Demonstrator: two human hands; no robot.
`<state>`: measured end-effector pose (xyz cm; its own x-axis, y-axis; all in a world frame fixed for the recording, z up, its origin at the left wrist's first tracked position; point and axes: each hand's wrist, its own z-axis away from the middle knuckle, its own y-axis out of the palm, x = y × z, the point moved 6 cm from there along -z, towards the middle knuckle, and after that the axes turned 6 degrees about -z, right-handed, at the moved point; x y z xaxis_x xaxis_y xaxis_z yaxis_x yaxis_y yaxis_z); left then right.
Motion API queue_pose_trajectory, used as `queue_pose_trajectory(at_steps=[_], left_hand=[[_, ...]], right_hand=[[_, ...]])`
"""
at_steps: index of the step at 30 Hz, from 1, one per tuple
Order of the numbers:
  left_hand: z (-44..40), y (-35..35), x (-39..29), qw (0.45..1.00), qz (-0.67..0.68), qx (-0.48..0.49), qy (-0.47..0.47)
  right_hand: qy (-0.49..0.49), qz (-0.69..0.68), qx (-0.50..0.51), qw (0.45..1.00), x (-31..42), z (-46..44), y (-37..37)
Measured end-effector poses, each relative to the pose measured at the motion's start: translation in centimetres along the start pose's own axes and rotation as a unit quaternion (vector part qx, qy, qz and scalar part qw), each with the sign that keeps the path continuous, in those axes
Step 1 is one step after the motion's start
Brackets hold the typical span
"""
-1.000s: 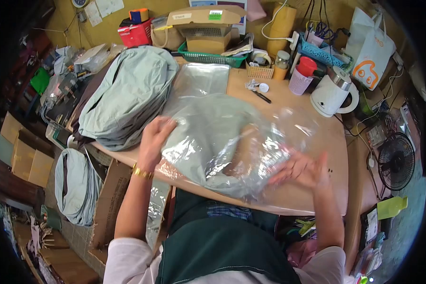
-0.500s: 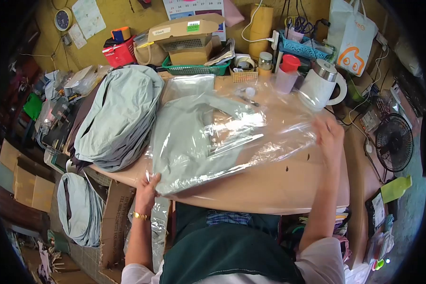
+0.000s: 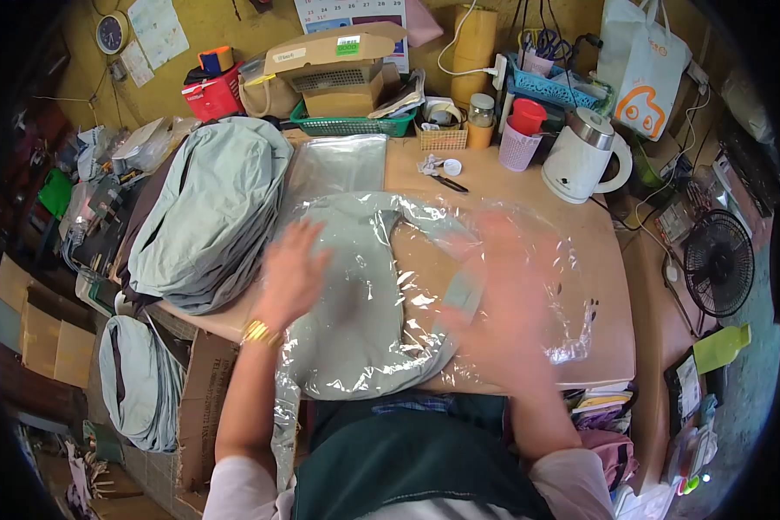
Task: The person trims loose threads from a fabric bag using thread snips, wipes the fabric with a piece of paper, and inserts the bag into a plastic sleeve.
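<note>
A pale grey-green folded cloth item [image 3: 347, 295] lies on the table inside a clear plastic bag [image 3: 572, 334], with bare bag stretching to its right. My left hand [image 3: 295, 276] is over the left side of the bagged cloth, fingers spread and holding nothing. My right hand [image 3: 507, 299] is smeared by motion over the right part of the bag, its thumb apart from its fingers. Whether either palm presses on the plastic is unclear. Behind the cloth lies a stack of flat clear bags [image 3: 338, 165]. To the left rises a pile of similar grey cloth items [image 3: 212, 208].
Small black snips [image 3: 449, 183] and a white cap [image 3: 451, 166] lie towards the back of the table [image 3: 598, 260]. A white kettle [image 3: 576, 160], a lilac cup [image 3: 517, 147] and a green basket [image 3: 351, 126] stand behind. A black fan [image 3: 719, 260] is at right.
The bag has been let go by both hands and now lies flatter and nearer the front edge. My left hand moved up; my right hand moved left, over the bag.
</note>
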<state>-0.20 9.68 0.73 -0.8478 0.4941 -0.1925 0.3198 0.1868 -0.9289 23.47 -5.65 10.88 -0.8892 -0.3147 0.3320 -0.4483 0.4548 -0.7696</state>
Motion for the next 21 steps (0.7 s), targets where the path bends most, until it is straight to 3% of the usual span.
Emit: queue_pose_trajectory(at_steps=[2, 3, 6, 8, 9, 11, 15, 16, 17, 18, 21], left_hand=[[-2.4, 6.9, -1.5, 0.997, -0.082, 0.007, -0.011], [-2.5, 10.3, -1.0, 0.995, -0.091, 0.042, -0.025], [-1.4, 12.7, 0.1, 0.99, -0.102, 0.086, -0.047], [-1.6, 13.1, 0.1, 0.988, -0.097, 0.114, -0.046], [-2.1, 13.4, 0.5, 0.988, -0.093, 0.117, -0.042], [-4.6, 12.5, 3.3, 0.991, -0.081, 0.028, -0.106], [-10.3, 13.5, 10.9, 0.974, -0.017, -0.125, -0.187], [-11.2, 13.2, 11.1, 0.976, -0.016, -0.123, -0.181], [-11.8, 13.8, 11.6, 0.979, 0.02, -0.056, -0.194], [-12.3, 14.6, 12.0, 0.977, 0.056, 0.011, -0.206], [-13.2, 14.7, 12.4, 0.986, 0.018, 0.005, -0.164]], right_hand=[[-0.015, 0.019, 0.043, 0.999, -1.4, -1.3, 8.1], [0.061, 0.106, 0.094, 0.988, -5.1, -0.8, 10.4], [0.318, 0.162, 0.18, 0.917, -16.5, 3.2, 9.0], [0.366, 0.325, 0.077, 0.869, -23.8, 8.5, 8.4], [0.369, 0.328, 0.079, 0.866, -26.1, 10.5, 8.8], [0.446, 0.259, -0.074, 0.854, -29.4, 13.7, 7.2], [0.501, 0.206, 0.012, 0.841, -28.6, 13.9, 7.6], [0.441, 0.179, -0.008, 0.879, -28.6, 13.5, 8.2], [0.378, 0.152, -0.026, 0.913, -28.3, 13.2, 8.5], [0.382, 0.153, -0.028, 0.911, -28.8, 13.5, 8.3], [0.343, 0.144, -0.067, 0.926, -29.1, 14.0, 7.1]])
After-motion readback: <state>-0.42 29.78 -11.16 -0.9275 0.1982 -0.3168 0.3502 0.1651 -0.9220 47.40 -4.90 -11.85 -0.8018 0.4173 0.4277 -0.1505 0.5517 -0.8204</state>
